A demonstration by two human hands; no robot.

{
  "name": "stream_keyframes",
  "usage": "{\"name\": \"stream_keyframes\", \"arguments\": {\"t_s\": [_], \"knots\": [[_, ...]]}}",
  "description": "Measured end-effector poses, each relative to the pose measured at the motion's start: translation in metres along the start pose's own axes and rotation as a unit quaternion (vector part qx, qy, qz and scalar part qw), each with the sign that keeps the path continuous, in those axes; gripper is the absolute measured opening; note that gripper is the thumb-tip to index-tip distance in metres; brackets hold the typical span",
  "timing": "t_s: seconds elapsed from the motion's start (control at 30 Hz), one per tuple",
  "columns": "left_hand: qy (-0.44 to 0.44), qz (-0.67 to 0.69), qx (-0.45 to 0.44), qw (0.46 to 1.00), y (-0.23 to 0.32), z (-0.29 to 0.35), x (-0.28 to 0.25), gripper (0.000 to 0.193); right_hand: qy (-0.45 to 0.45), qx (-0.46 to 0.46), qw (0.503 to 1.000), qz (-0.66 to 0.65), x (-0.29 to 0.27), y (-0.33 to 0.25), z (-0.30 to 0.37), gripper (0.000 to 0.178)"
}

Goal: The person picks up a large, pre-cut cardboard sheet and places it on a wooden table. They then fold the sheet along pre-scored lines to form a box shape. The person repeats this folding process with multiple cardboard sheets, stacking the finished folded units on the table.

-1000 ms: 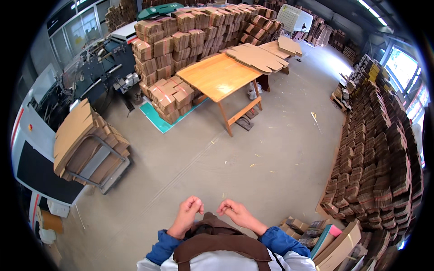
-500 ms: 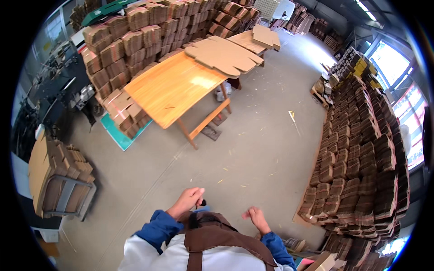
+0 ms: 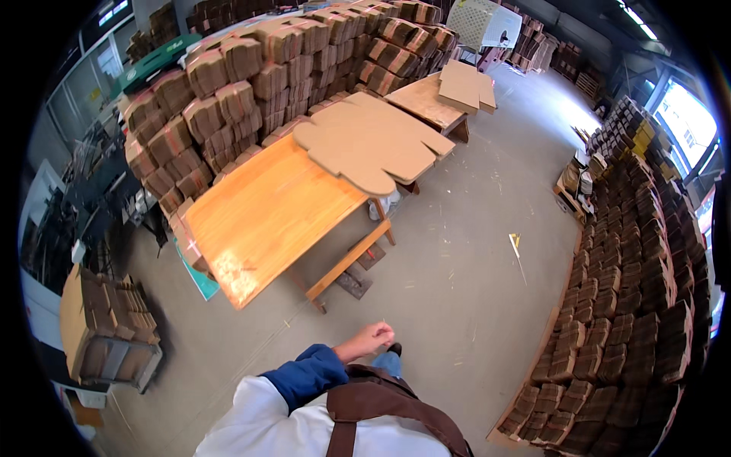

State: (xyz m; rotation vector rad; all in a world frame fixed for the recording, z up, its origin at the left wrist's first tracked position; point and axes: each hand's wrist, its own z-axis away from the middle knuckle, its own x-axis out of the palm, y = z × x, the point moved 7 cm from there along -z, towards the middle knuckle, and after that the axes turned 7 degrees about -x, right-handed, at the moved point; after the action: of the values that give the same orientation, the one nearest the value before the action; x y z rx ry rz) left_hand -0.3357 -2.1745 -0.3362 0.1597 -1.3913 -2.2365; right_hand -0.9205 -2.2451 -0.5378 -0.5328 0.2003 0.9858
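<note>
My left hand (image 3: 373, 338) is held out in front of my body with its fingers curled in, and I see nothing in it. It hovers over the floor near my shoe, touching no object. My right hand is out of view. Ahead and to the left stands a wooden table (image 3: 263, 217), the nearest thing to my left hand. On its far end lie flat die-cut cardboard sheets (image 3: 373, 137), with rounded flaps over the table's edge.
Behind the table rise stacked bundles of folded cardboard (image 3: 236, 107). A second table (image 3: 419, 100) bears more cardboard sheets (image 3: 461, 84). Cardboard stacks (image 3: 609, 335) line the right side. At left stands a cart (image 3: 122, 362) loaded with cardboard. Scraps litter the floor (image 3: 449, 259).
The table has come closer as I walk toward it. My left hand has swung forward and to the right; my right hand has dropped out of view.
</note>
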Motion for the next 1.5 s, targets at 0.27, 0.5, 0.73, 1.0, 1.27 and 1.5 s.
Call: {"name": "stream_keyframes", "arguments": {"t_s": [0.27, 0.5, 0.73, 1.0, 1.27, 1.5], "knots": [[0.240, 0.057, -0.089, 0.965, 0.036, -0.141, -0.111, 0.016, -0.004, -0.292, 0.953, -0.085, -0.110, -0.505, -0.200, 0.030], [0.407, 0.141, -0.101, 0.897, 0.087, -0.250, -0.202, 0.015, -0.092, -0.462, 0.882, -0.005, -0.072, -0.911, -0.168, 0.035], [0.584, 0.149, -0.048, 0.796, 0.105, -0.364, -0.304, 0.051, -0.112, -0.504, 0.852, 0.083, -0.080, -1.097, -0.262, 0.032], [0.618, 0.203, -0.176, 0.739, 0.099, -0.394, -0.336, 0.043, -0.006, -0.585, 0.776, 0.234, -0.043, -1.291, -0.336, 0.049], [0.647, 0.263, -0.292, 0.653, 0.146, -0.414, -0.260, 0.045, -0.070, -0.446, 0.892, 0.035, -0.028, -1.314, -0.446, 0.058], [0.671, 0.286, -0.219, 0.648, 0.140, -0.423, -0.240, 0.057, -0.228, -0.124, 0.955, -0.145, -0.010, -1.276, -0.439, 0.062]]}}
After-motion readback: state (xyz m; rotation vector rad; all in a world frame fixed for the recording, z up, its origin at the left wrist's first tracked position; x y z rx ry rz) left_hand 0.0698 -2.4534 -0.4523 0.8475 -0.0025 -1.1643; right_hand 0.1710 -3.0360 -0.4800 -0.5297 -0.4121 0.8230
